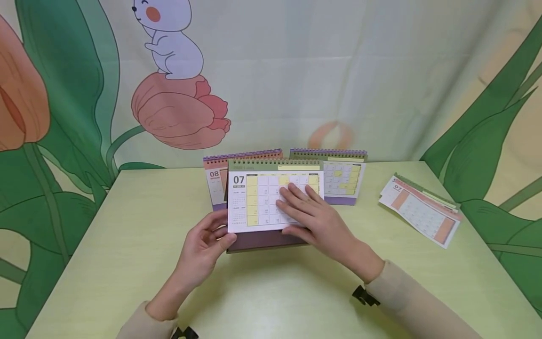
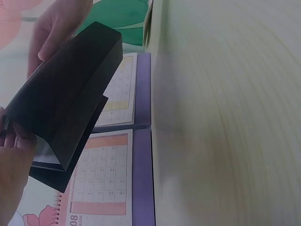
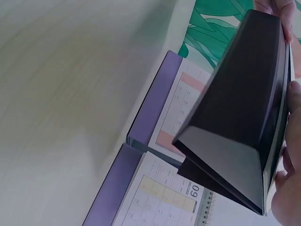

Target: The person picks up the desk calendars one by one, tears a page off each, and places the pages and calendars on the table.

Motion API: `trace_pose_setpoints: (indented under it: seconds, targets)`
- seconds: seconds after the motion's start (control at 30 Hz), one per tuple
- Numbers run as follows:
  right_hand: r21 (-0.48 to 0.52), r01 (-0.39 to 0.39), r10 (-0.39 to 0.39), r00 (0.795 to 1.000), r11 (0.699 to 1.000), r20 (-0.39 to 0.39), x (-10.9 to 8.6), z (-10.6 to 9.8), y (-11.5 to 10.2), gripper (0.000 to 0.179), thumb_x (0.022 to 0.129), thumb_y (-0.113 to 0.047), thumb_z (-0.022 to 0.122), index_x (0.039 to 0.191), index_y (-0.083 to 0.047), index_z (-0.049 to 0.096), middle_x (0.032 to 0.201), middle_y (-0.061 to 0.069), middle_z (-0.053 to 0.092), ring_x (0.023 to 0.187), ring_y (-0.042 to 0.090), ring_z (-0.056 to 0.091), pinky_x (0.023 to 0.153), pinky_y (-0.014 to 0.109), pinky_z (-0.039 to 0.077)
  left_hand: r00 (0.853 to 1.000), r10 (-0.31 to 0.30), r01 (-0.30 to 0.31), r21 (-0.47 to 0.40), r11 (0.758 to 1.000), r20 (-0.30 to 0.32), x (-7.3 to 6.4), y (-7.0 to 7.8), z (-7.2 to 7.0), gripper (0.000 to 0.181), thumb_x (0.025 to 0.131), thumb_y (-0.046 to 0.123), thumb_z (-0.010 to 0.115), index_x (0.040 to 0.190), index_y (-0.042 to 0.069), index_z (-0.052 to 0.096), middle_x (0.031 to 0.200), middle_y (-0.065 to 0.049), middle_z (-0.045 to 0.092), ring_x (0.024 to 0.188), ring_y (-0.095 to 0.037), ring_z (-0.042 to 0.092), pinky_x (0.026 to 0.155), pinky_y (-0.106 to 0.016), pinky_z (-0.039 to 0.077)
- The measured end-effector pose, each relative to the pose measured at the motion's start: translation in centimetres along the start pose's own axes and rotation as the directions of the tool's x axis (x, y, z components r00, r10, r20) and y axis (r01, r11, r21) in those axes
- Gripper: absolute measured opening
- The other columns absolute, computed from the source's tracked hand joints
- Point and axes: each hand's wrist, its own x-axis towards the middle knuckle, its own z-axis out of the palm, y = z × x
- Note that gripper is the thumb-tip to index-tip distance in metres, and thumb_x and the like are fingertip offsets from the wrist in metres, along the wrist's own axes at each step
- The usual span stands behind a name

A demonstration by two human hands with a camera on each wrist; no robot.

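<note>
A desk calendar (image 1: 254, 200) with a green header, a large 07 and a dark base is held up in front of two other calendars. My left hand (image 1: 201, 249) grips its lower left edge, thumb in front and fingers behind. The fingers of my right hand (image 1: 317, 221) lie extended across the right half of the page, with the thumb along its lower edge. Both wrist views show the calendar's folded dark stand (image 2: 70, 89) from below, its underside (image 3: 235, 84) raised above the table.
Behind stand a pink-headed 08 calendar (image 1: 215, 181) at left and a green-headed calendar (image 1: 345, 181) at right, both with purple bases. Loose calendar sheets (image 1: 419, 212) lie at the table's right side. A printed curtain (image 1: 275, 94) hangs along the back edge.
</note>
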Motion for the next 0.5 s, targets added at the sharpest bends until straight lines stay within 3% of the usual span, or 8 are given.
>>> trace_pose_setpoints:
  seconds: [0.2,0.5]
  targets:
    - [-0.024,0.03,-0.03,0.999,0.999,0.028,0.07,-0.22,0.17,0.056,0.108,-0.044,0.047,0.143,-0.002,0.059,0.154,0.015,0.047,0.145,0.032,0.039,0.118,0.053,0.027,1.0,0.008,-0.008,-0.003,1.0,0.01,-0.05,-0.1,-0.11,0.048,0.096,-0.011,0.064,0.141,-0.006,0.05,0.134,-0.023,0.059,0.113,-0.025,0.067,0.091,-0.033,0.056]
    - [-0.23,0.173,-0.179,0.984,0.958,-0.006,0.2,0.05,-0.37,0.038,0.113,-0.022,0.041,0.133,-0.002,0.067,0.143,0.014,0.059,0.136,0.039,0.05,0.11,0.059,0.039,1.0,0.02,-0.02,-0.014,1.0,-0.018,-0.12,0.14,0.22,0.048,0.095,-0.012,0.064,0.141,-0.008,0.05,0.128,-0.023,0.06,0.109,-0.023,0.068,0.09,-0.032,0.057]
